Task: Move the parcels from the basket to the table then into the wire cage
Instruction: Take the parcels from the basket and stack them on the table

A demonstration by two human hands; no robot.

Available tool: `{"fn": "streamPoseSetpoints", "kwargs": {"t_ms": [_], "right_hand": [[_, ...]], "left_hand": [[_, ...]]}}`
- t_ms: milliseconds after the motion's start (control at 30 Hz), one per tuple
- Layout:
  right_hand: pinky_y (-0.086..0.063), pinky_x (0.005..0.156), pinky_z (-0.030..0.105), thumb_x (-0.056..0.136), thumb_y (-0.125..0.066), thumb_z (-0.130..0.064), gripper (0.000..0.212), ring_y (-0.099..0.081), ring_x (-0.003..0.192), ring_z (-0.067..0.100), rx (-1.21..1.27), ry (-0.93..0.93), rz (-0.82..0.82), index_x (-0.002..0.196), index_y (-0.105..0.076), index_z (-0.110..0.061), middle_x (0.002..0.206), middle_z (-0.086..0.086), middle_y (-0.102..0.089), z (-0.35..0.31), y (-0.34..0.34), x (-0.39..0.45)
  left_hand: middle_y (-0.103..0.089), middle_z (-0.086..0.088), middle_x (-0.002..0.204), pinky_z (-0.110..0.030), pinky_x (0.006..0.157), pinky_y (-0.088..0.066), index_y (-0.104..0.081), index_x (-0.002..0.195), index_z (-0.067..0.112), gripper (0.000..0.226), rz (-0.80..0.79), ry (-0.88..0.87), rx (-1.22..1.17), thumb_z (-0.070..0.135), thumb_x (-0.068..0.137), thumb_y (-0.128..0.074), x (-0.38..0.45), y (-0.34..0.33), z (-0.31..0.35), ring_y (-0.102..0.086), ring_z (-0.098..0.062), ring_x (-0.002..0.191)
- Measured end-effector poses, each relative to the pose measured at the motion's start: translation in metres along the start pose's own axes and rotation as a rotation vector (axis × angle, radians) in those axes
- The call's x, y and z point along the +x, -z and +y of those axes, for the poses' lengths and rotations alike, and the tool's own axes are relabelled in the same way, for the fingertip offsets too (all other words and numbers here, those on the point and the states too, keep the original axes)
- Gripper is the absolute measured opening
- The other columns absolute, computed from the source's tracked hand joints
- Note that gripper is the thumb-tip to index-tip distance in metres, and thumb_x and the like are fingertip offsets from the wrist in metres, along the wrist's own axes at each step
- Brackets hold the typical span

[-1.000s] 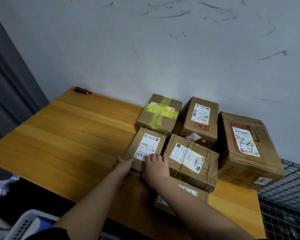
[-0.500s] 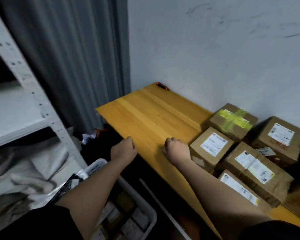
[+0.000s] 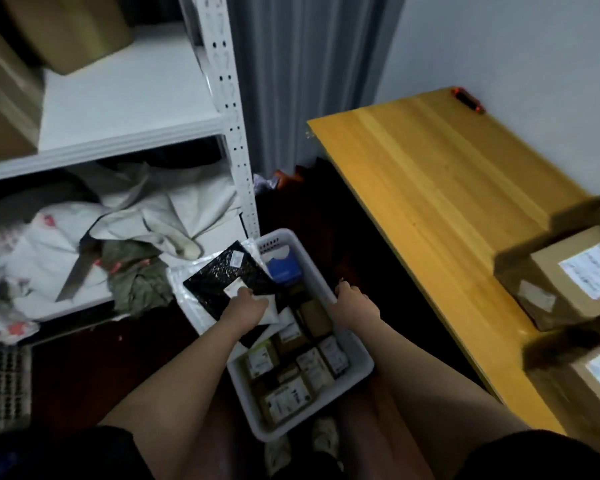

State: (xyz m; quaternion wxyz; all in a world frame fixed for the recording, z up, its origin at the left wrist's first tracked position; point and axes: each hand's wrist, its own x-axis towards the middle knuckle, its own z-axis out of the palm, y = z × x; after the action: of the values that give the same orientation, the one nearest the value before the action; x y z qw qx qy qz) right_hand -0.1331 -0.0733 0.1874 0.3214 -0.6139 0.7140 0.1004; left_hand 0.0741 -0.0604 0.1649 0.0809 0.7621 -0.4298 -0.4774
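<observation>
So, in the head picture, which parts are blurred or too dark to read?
Head view: the boxes at the right edge are smeared by motion, their labels unreadable; the floor beside the basket is nearly black; the shelf top left is soft and bent by the wide lens; the left hand and right hand show fairly clearly.

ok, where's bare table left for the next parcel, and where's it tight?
Free: the long wooden stretch of the table, bordered by the wall, the orange tool at the far corner and the cardboard boxes at the near right. Crowded: that box cluster, and the basket, packed with parcels, left hand in it, right hand at its rim.
</observation>
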Motion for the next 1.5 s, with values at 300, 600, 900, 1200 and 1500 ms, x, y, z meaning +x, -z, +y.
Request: {"fn": "streamPoseSetpoints", "kwargs": {"t_ms": [300,600,900,1200,1500], "right_hand": [[-0.044,0.092,0.034,0.096,-0.047,-0.031,0.051,-0.052,0.118,0.030,0.162,-0.100,-0.312,0.141,-0.034,-0.011,0.134,0.013,-0.051,0.029,-0.146,0.062],[-0.044,0.089,0.029,0.096,-0.051,-0.033,0.049,-0.051,0.118,0.026,0.315,-0.133,-0.438,0.134,-0.044,-0.002,0.134,0.013,-0.051,0.090,-0.280,0.153],[-0.043,0.092,0.029,0.100,-0.044,-0.036,0.064,-0.047,0.126,0.031,0.307,-0.224,-0.633,0.148,-0.020,-0.001,0.144,0.017,-0.043,0.120,-0.392,0.217],[-0.047,0.093,0.037,0.098,-0.044,-0.033,0.057,-0.050,0.118,0.030,0.440,-0.205,-0.543,0.148,-0.029,-0.011,0.144,0.016,-0.036,0.118,-0.369,0.199],[-0.044,0.101,0.038,0.095,-0.057,-0.034,0.053,-0.051,0.120,0.028,0.916,-0.200,-0.171,0.143,-0.041,-0.019,0.144,0.011,-0.040,0.087,-0.180,0.083]], "left_hand": [[-0.058,-0.004,0.085,-0.020,0.061,-0.044,-0.057,0.096,0.009,0.007,-0.116,0.204,-0.314,0.008,0.095,-0.050,0.056,-0.113,-0.124,-0.056,-0.018,0.078],[-0.059,-0.001,0.092,-0.006,0.047,-0.038,-0.053,0.102,0.016,0.008,-0.085,0.340,-0.358,0.012,0.098,-0.048,0.129,-0.240,-0.209,-0.048,-0.006,0.066],[-0.057,-0.025,0.126,-0.040,0.082,-0.050,-0.049,0.130,0.003,0.050,0.033,0.671,-0.432,0.028,0.088,-0.061,0.181,-0.304,-0.273,-0.058,-0.039,0.109],[-0.063,-0.014,0.117,-0.048,0.088,-0.053,-0.055,0.127,0.010,0.069,0.231,0.693,-0.565,0.051,0.071,-0.061,0.168,-0.298,-0.265,-0.063,-0.033,0.097],[-0.071,-0.012,0.094,-0.049,0.083,-0.056,-0.068,0.104,0.010,0.048,0.237,0.403,-0.636,0.049,0.090,-0.046,0.061,-0.170,-0.115,-0.068,-0.032,0.084]]}}
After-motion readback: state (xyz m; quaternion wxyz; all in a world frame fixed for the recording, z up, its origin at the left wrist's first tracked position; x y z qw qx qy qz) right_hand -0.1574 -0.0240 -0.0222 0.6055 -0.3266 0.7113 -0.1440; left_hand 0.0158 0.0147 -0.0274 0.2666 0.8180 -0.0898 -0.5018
